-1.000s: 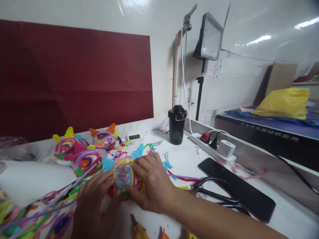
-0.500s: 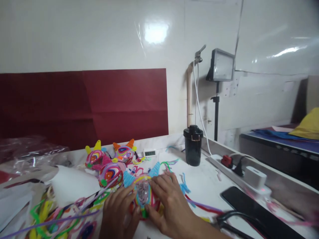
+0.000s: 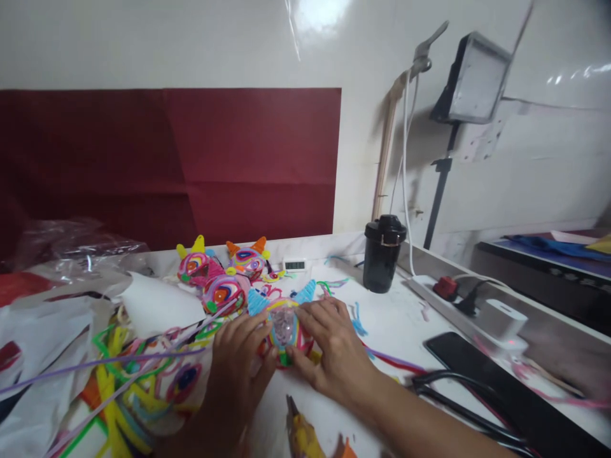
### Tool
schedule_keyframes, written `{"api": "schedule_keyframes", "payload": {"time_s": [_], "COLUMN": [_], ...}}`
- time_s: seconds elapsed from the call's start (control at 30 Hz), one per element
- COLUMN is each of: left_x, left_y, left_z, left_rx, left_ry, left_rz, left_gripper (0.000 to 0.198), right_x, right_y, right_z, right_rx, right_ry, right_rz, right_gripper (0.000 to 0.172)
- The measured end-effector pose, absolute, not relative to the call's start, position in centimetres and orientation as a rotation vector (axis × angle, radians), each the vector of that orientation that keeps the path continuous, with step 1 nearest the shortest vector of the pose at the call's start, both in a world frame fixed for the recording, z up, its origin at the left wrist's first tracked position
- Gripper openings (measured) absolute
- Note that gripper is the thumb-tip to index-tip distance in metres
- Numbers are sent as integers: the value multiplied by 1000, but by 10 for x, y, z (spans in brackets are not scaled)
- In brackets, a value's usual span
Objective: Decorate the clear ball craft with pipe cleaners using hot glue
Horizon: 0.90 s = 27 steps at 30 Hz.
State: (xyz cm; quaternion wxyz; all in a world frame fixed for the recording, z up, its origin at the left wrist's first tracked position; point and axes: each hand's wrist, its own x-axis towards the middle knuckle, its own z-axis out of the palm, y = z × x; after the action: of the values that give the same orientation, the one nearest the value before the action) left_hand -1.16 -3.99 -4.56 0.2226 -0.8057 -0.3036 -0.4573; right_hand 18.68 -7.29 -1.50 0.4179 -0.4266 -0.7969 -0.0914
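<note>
A round pipe-cleaner animal ornament (image 3: 283, 327) lies between my hands, on or just above the white tabletop. It has blue ears, coloured bands around its edge and a clear, shiny piece at its centre. My left hand (image 3: 241, 356) grips its left edge, thumb at the lower front. My right hand (image 3: 331, 346) grips the right edge, fingers over the top and thumb at the bottom. Behind it sit similar finished-looking ornaments: one with a pink and orange swirl (image 3: 224, 294), one with orange ears (image 3: 247, 261), one with yellow ears (image 3: 193, 267).
Loose pipe cleaners (image 3: 119, 407) heap up at left beside white paper (image 3: 160, 304). At right are a black bottle (image 3: 383, 254), a phone (image 3: 501, 381), black-handled scissors (image 3: 458, 401) and a power strip (image 3: 458, 315). A yellow-bodied tool with a dark tip (image 3: 303, 429) lies in front.
The view has tipped downward, so the table sits higher and the yellow-bodied tool shows at the bottom. Both hands keep their grip on the ornament, with little visible change.
</note>
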Motion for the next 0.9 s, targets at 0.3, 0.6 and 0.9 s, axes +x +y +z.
{"api": "schedule_keyframes", "payload": {"time_s": [0.3, 0.6, 0.9], "left_x": [-12, -10, -8], "left_y": [-41, -46, -46], "left_z": [-45, -45, -44], "left_rx": [-2246, -2194, -2197], "left_ry": [-839, -856, -879], "left_rz": [-1258, -1255, -1252], "left_gripper": [24, 23, 23], "right_x": [187, 186, 187], "right_y": [-72, -71, -70], "right_z": [-15, -18, -20], "right_rx": [-1050, -994, -1002], "right_ry": [-2001, -1981, -1971], "right_rz": [-256, -302, -330], "right_gripper": [33, 34, 35]}}
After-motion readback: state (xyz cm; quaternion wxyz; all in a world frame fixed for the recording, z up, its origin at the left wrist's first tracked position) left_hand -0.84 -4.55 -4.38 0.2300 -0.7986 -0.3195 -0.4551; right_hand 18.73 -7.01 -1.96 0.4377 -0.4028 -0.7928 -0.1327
